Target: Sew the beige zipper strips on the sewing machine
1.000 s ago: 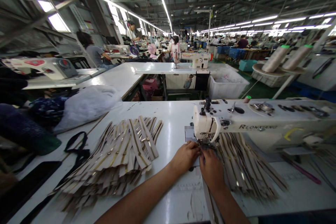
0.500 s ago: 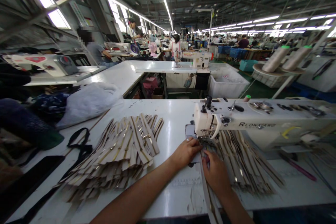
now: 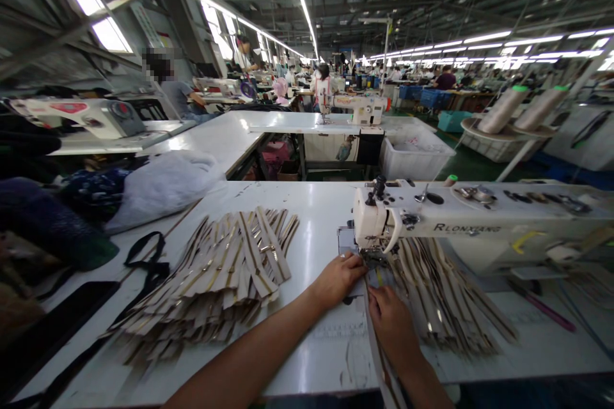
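A white sewing machine (image 3: pixel 460 220) stands on the white table (image 3: pixel 316 211) in front of me. My left hand (image 3: pixel 338 278) rests just left of the needle, fingers curled down on a beige zipper strip (image 3: pixel 377 339) that runs from the needle toward me and off the table edge. My right hand (image 3: pixel 391 326) lies on the same strip a little nearer to me, fingers pressed on it. A fanned pile of beige zipper strips (image 3: pixel 225 281) lies to my left, and another pile (image 3: pixel 446 300) lies under the machine arm on the right.
A white plastic bag (image 3: pixel 160 188) and dark fabric (image 3: pixel 43 223) sit at the far left, with a black strap (image 3: pixel 146 265) beside them. Two thread cones (image 3: pixel 525 108) stand at the back right. Other people sit at sewing tables behind, near a white bin (image 3: pixel 415 156).
My right hand has slid back toward me along the strip, away from the needle. My left hand has stayed beside the needle.
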Demonstrator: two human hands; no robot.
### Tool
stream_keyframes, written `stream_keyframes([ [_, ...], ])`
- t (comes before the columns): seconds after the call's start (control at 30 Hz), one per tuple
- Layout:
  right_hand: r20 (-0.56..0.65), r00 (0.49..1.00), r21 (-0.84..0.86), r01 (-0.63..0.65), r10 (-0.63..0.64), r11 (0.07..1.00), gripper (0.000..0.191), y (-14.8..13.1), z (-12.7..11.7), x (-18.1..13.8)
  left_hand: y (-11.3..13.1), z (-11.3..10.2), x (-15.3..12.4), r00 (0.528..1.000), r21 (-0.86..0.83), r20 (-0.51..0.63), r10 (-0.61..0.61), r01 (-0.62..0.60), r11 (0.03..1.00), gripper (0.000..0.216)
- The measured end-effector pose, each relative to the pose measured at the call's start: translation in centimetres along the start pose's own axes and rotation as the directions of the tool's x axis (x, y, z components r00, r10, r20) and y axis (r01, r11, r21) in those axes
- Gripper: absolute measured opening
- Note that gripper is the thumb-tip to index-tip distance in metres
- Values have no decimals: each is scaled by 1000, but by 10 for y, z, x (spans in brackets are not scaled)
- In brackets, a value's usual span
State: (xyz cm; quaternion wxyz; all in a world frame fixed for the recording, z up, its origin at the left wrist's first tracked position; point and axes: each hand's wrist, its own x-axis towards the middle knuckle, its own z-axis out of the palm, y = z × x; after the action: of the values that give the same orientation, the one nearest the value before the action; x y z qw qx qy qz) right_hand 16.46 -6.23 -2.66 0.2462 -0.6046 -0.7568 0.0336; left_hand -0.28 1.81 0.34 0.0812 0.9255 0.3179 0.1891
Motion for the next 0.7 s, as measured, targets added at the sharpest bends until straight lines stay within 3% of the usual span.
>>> stream_keyframes([
  [0.5,182,978,-81,-89,102,993,34,-11,-7,46,6,-6,-4,999,52,-47,-8,11,999,19],
  [0.7,128,979,-50,-152,157,987,32,-13,-7,50,7,-5,-4,998,61,-46,-44,46,997,21],
])
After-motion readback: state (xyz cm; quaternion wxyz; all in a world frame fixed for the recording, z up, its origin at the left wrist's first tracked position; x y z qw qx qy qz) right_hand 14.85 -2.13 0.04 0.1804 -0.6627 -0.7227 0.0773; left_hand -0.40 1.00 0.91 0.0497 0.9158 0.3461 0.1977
